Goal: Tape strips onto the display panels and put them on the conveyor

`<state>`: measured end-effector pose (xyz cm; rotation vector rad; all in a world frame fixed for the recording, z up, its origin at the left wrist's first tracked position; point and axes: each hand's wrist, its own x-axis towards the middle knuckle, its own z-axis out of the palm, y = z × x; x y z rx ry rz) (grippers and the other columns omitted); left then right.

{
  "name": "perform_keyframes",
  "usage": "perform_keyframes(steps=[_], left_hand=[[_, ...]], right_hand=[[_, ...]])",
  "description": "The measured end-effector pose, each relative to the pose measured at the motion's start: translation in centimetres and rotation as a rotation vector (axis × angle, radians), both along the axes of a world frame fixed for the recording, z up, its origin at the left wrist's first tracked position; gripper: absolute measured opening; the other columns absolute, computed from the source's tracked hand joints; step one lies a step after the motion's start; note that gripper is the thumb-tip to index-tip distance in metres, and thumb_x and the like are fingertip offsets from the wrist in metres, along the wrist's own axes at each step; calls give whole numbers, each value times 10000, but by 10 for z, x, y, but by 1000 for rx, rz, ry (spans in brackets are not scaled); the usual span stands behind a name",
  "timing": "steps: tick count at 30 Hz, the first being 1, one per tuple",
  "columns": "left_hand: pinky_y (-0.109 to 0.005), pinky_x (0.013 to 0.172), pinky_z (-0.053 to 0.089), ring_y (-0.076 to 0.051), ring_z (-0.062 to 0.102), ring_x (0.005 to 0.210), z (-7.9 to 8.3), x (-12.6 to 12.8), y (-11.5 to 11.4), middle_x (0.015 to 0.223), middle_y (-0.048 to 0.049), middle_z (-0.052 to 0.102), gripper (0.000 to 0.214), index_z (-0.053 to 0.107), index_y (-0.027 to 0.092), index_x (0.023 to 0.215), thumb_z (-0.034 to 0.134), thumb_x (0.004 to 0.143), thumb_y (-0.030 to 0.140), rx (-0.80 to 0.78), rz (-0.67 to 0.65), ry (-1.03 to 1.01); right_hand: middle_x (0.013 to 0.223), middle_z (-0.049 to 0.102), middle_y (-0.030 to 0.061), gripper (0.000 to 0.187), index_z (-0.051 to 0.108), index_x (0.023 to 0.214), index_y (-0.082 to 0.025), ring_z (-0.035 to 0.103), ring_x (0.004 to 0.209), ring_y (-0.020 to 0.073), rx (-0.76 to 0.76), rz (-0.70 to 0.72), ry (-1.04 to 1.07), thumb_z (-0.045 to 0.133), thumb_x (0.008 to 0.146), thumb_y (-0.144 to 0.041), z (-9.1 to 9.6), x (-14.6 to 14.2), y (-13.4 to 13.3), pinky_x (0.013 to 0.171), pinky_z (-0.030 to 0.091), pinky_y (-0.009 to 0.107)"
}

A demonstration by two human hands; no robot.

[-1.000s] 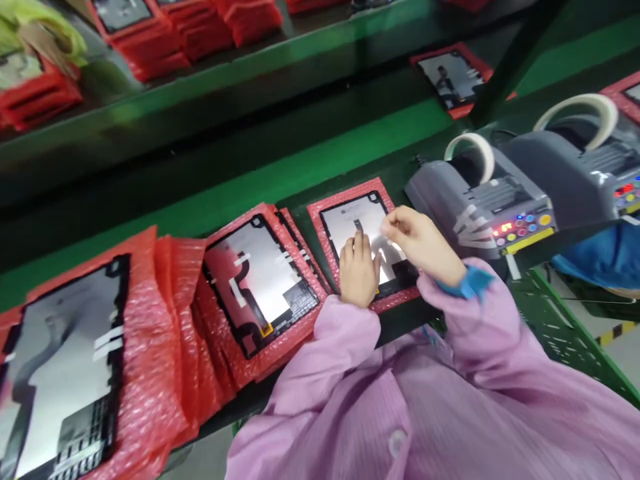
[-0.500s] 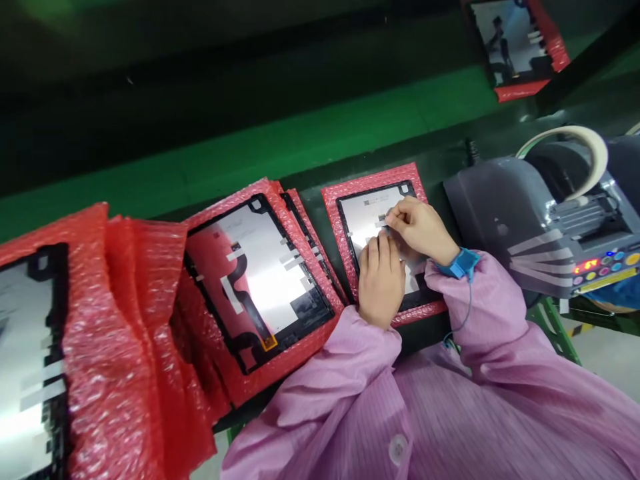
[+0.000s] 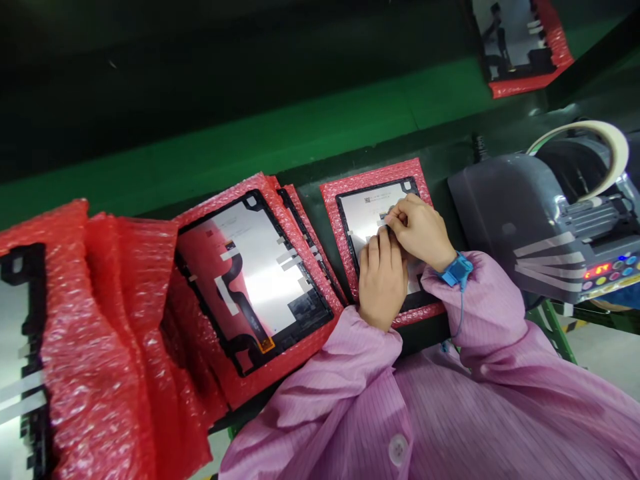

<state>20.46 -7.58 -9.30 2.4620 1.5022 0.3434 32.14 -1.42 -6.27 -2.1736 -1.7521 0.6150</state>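
A silver screen panel (image 3: 369,203) with a black frame lies on a red bubble-wrap sheet (image 3: 334,200) right in front of me. My left hand (image 3: 383,277) rests flat on the panel's lower half, fingers stretched out and together. My right hand (image 3: 420,230) is over the panel's middle, its fingers pinched on a small strip of tape (image 3: 383,217) against the dark cable there. A blue wrist strap (image 3: 455,270) sits on my right wrist.
A stack of panels in red bubble wrap (image 3: 250,267) lies to the left, more red wrap (image 3: 100,333) further left. A grey tape dispenser (image 3: 525,220) with cut strips stands at the right. Another panel (image 3: 520,40) lies at the back right, beyond a green belt (image 3: 250,147).
My view has swung down and left. My right hand came down from above the panel onto its middle and pinches tape there. My left hand stays flat on the panel.
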Motion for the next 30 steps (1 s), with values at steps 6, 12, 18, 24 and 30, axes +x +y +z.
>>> perform_keyframes(steps=[6, 12, 18, 24, 30], left_hand=[[-480, 1112, 426, -319, 502, 1359, 3, 1, 1, 1517, -214, 478, 452, 528, 56, 1382, 387, 1007, 266, -2, -1, 9], [-499, 1111, 421, -334, 484, 1371, 9, 2, 4, 1543, -237, 432, 464, 502, 50, 1395, 395, 994, 259, -36, 2, 11], [-537, 1129, 410, -359, 446, 1401, 8, -4, -7, 1555, -265, 397, 433, 529, 52, 1354, 428, 983, 251, -51, 26, -57], [-621, 1152, 348, -399, 252, 1504, -6, -11, -32, 1567, -312, 332, 502, 431, 26, 1427, 458, 967, 225, -33, 209, -170], [-613, 1191, 290, -367, 204, 1528, -10, -15, -30, 1579, -298, 313, 506, 416, 51, 1426, 467, 955, 229, -87, 199, -304]], right_hand=[[988, 643, 70, 141, 631, 799, -173, 612, 867, 204, -19, 23, -55, 553, 904, -227, 2, -3, -1, 689, 396, 314], [1038, 625, 102, 189, 614, 898, -170, 628, 841, 240, -82, -24, -180, 591, 902, -358, 10, -5, 0, 720, 459, 364], [1151, 571, 196, 299, 522, 1159, -132, 553, 1112, 342, 112, -228, -252, 505, 940, -335, -2, 21, -9, 872, 473, 483], [939, 620, 159, 200, 584, 935, -142, 563, 959, 309, 184, -286, -71, 593, 853, -324, -27, 36, -1, 929, 436, 503], [555, 431, -27, 255, 450, 634, -230, 446, 594, 160, 13, -272, 382, 610, 826, -280, -10, 49, 16, 684, 443, 332]])
